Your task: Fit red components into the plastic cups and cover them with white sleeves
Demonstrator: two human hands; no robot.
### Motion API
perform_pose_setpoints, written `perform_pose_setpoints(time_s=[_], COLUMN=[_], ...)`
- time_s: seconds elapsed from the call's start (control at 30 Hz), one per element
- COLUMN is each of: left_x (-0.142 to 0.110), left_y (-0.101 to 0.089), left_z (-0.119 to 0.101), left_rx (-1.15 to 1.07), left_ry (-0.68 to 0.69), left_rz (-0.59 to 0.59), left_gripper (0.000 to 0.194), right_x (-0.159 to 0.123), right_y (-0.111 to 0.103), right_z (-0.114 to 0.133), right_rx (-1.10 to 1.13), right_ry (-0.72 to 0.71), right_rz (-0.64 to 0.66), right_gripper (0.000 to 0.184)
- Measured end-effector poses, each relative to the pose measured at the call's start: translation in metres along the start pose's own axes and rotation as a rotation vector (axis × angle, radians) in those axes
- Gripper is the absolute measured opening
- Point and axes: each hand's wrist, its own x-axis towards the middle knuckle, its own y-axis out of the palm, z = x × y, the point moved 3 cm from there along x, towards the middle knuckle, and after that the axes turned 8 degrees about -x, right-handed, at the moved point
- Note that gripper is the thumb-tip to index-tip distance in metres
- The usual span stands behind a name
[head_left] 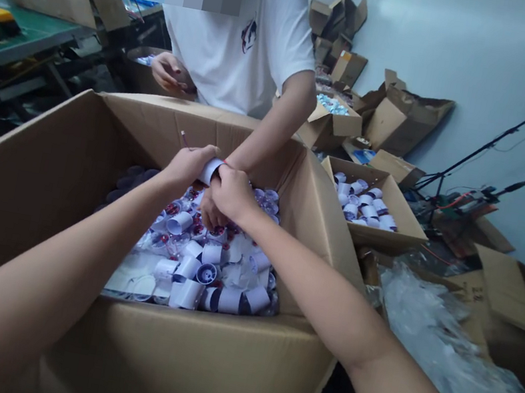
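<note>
My left hand (187, 164) is closed round a short white plastic cylinder (209, 171), held above a big cardboard box (199, 327). A thin stick-like piece (184, 138) pokes up beside its fingers. My right hand (235, 195) is closed, its fingertips pressed to the cylinder's right end. A tiny red bit shows there; what the right fingers pinch is hidden. Below lie many loose white cylinders (189, 267) and clear plastic parts with red pieces. Just under my right hand, a co-worker's hand (211, 212) reaches into the same pile.
A person in a white shirt (225, 61) stands across the box, the other hand (172, 74) raised near its far edge. To the right are a smaller carton (377, 237) of white cylinders, crumpled clear plastic bags (439, 349) and a black stand (501, 137). A green-topped workbench (31, 37) stands left.
</note>
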Motion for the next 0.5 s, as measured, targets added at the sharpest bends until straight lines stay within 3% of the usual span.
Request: perform_pose_setpoints(time_s=[0.27,0.4,0.5], left_x=[-0.006,-0.007,-0.005], left_y=[-0.003,-0.002,0.004], left_z=[-0.014,-0.017,-0.015], left_rx=[-0.162,-0.197,-0.224], left_ry=[0.378,0.442,0.358], left_rz=[0.034,0.022,0.012], left_gripper=[0.013,0.008,0.011], right_x=[0.000,0.004,0.006], right_y=[-0.014,-0.009,-0.005], right_z=[0.005,0.006,0.005], right_rx=[0.249,0.454,0.499], right_ry=[0.094,0.150,0.167], right_rz=[-0.102,-0.092,-0.125], right_gripper=[0.018,0.020,0.021])
